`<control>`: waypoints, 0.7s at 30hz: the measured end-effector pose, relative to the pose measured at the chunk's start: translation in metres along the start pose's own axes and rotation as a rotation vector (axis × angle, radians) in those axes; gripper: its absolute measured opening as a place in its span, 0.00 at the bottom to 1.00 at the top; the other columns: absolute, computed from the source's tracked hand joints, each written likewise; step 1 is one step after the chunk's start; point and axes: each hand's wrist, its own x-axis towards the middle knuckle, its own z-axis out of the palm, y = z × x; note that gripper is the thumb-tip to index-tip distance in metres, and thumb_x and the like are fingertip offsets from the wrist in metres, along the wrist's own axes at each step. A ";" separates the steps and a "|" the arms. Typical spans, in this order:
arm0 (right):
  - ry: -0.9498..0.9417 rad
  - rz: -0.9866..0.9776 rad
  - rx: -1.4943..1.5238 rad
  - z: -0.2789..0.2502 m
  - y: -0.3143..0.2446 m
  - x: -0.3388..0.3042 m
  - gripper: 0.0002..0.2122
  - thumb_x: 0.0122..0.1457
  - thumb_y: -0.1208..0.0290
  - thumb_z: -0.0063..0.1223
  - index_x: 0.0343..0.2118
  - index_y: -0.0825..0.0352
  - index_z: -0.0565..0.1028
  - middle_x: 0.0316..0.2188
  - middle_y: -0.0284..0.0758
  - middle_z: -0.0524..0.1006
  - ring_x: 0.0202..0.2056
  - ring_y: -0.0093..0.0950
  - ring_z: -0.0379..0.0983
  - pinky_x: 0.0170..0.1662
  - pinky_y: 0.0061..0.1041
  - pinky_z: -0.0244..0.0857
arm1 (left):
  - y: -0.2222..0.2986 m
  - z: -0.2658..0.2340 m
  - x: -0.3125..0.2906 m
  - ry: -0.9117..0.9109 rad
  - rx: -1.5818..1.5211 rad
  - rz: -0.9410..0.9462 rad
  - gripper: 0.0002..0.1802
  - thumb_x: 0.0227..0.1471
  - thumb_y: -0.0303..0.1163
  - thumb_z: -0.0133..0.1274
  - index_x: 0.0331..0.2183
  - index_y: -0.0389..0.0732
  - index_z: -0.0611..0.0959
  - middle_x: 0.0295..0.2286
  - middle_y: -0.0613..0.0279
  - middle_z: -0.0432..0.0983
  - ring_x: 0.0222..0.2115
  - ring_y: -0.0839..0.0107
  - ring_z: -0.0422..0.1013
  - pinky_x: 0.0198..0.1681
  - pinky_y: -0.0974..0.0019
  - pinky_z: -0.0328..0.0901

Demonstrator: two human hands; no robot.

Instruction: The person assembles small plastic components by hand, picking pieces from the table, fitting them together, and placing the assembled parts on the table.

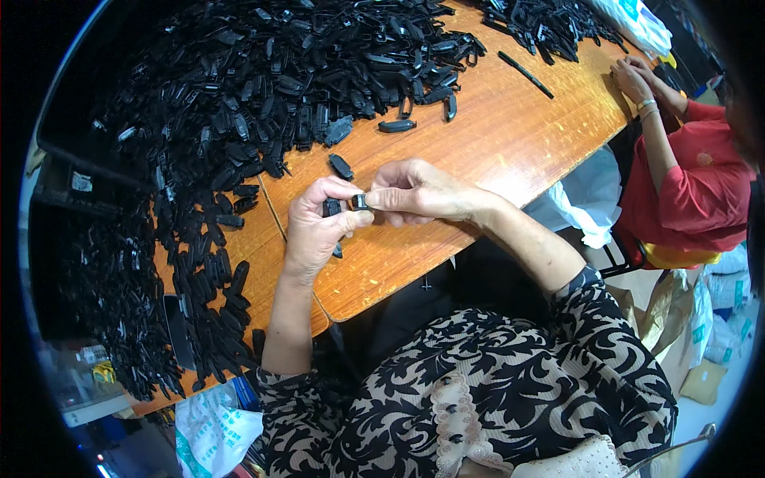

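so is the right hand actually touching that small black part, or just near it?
Touching. The head view shows the right hand pinching the small black part at its fingertips, no gap visible; the left hand grips a second black part right beside it.

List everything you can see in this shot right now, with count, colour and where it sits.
small plastic part: one, black, pinched between both hands above the table
plastic pieces pile: too many to count, black, across the table's left and far side
second pile: many, black, far right corner
loose pieces: a few, black, just beyond the hands
slim stick: one, black, near the co-worker
wooden table: orange-brown
co-worker: one, red top, seated at right, hands on the table edge
white bags: several, beside the table at right
left hand: grips the part
right hand: grips the part
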 end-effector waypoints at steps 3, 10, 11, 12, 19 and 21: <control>0.005 -0.001 -0.131 -0.005 -0.001 -0.003 0.16 0.64 0.57 0.54 0.41 0.67 0.77 0.28 0.29 0.75 0.27 0.16 0.70 0.26 0.16 0.61 | -0.004 -0.001 0.005 -0.092 -0.060 0.097 0.17 0.41 0.14 0.66 0.34 0.40 0.81 0.33 0.66 0.75 0.31 0.81 0.69 0.34 0.76 0.66; -0.103 -0.079 -0.101 -0.007 0.016 -0.005 0.17 0.64 0.54 0.54 0.36 0.67 0.76 0.28 0.31 0.76 0.27 0.17 0.71 0.28 0.17 0.64 | 0.009 0.008 0.004 -0.038 0.303 0.273 0.15 0.36 0.20 0.70 0.32 0.38 0.84 0.32 0.65 0.76 0.35 0.75 0.72 0.40 0.70 0.67; -0.015 -0.075 -0.151 -0.004 0.017 -0.004 0.16 0.65 0.55 0.54 0.32 0.67 0.76 0.24 0.29 0.75 0.25 0.16 0.68 0.26 0.17 0.61 | 0.009 0.008 0.001 -0.037 0.295 0.175 0.15 0.37 0.22 0.70 0.32 0.37 0.85 0.31 0.67 0.76 0.33 0.76 0.72 0.38 0.71 0.67; 0.076 -0.077 -0.202 -0.001 0.017 -0.003 0.17 0.65 0.56 0.54 0.28 0.66 0.75 0.20 0.27 0.73 0.22 0.15 0.65 0.24 0.17 0.58 | 0.010 0.008 -0.001 -0.036 0.276 0.133 0.15 0.38 0.22 0.69 0.32 0.37 0.85 0.31 0.67 0.76 0.33 0.76 0.72 0.37 0.70 0.67; 0.196 -0.273 -0.045 0.017 0.024 0.005 0.15 0.68 0.59 0.51 0.32 0.68 0.75 0.20 0.25 0.71 0.22 0.14 0.63 0.26 0.17 0.58 | 0.025 -0.004 -0.017 0.066 0.638 0.198 0.10 0.44 0.25 0.65 0.33 0.37 0.85 0.30 0.61 0.76 0.30 0.70 0.73 0.36 0.68 0.68; 0.477 -0.439 -0.555 -0.005 0.038 0.017 0.15 0.68 0.62 0.51 0.46 0.69 0.76 0.23 0.33 0.76 0.26 0.22 0.72 0.29 0.25 0.66 | 0.032 -0.016 -0.032 0.090 0.718 0.234 0.08 0.46 0.29 0.64 0.31 0.39 0.84 0.31 0.58 0.77 0.32 0.64 0.74 0.36 0.65 0.69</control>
